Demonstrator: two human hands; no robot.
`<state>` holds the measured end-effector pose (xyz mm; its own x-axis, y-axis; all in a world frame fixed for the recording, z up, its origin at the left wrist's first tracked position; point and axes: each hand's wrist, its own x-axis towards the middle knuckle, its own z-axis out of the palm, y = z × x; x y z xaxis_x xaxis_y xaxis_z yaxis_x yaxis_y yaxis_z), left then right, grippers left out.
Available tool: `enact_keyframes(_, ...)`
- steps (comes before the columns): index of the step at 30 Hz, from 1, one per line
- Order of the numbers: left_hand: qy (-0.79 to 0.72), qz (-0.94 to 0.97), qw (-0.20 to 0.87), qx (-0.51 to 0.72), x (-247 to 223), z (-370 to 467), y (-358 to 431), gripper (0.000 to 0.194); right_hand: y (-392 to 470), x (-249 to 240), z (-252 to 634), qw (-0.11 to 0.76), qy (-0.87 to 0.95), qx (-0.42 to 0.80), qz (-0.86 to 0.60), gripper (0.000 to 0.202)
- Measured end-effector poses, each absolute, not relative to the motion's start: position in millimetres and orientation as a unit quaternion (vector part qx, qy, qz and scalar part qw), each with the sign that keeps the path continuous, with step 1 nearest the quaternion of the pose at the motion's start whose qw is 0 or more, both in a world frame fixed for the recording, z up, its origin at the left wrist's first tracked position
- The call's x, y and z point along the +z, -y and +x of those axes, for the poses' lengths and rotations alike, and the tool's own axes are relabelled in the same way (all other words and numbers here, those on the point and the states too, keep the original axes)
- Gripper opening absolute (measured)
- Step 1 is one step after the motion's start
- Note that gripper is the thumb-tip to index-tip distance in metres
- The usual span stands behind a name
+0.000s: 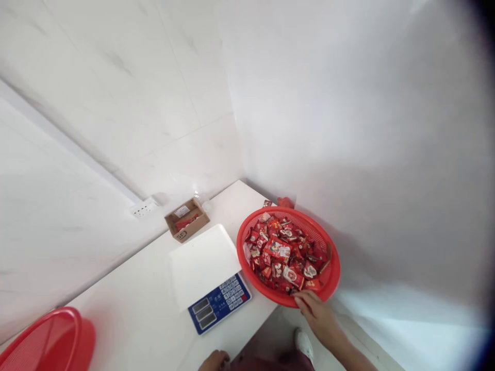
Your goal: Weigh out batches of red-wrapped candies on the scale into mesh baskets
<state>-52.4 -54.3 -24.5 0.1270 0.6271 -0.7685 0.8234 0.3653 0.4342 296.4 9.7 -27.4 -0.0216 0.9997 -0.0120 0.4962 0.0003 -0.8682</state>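
A red plastic basket point(335, 278) sits right of centre in the frame, over the right-hand end of a white table point(143, 293), and it is heaped with small wrapped sweets point(279, 249), mostly red, some with white and pink on them. The person's right hand point(312, 310) comes in from the lower right and has the basket by its near rim, the fingertips and thumb pinching the edge. The left hand point(215, 359) shows only partly at the bottom edge, near the table's front; its fingers look curled in, but I cannot tell whether they hold anything.

Just left of the basket lies a digital weighing scale — a broad white pan point(204, 263) above, a blue keypad panel point(219, 303) with dark display windows below. The basket's rim hides the pan's right corner, and whether the two touch I cannot make out. Behind the scale, nearer the wall, stands an open cardboard box point(187, 219) with red packets inside. A power socket point(145, 207) is fixed to the wall left of the box. A second red container point(85, 340) is cut off at the lower left. At bottom centre I see a white shoe point(303, 344) and dark red clothing point(275, 363).
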Motion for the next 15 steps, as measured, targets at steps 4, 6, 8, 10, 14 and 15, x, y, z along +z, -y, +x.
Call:
enact_keyframes(4,-0.663,0.572,0.472,-0.100,-28.2,-85.5,62.1,0.021,-9.0,-30.8,287.6,0.312,0.616,0.324,-0.647,0.036)
enact_keyframes(6,-0.668,0.574,0.466,-0.084,-26.3,-96.1,61.0,0.027,-10.7,-26.3,286.1,0.260,0.615,0.320,-0.672,0.037)
enact_keyframes(8,-0.669,0.573,0.469,-0.065,-24.0,-100.8,57.2,0.031,-14.6,-17.5,286.9,0.196,0.615,0.332,-0.688,0.037)
enact_keyframes(10,-0.664,0.571,0.482,-0.042,-21.7,-100.9,52.7,0.026,-20.7,-5.0,288.6,0.138,0.622,0.350,-0.687,0.037)
enact_keyframes(14,-0.663,0.546,0.513,-0.010,-18.4,-96.3,46.3,0.012,-40.1,24.1,287.7,0.038,0.644,0.367,-0.670,0.039)
enact_keyframes(15,-0.672,0.531,0.516,-0.006,-17.8,-95.5,45.8,0.011,-46.7,30.4,286.4,0.015,0.649,0.357,-0.672,0.038)
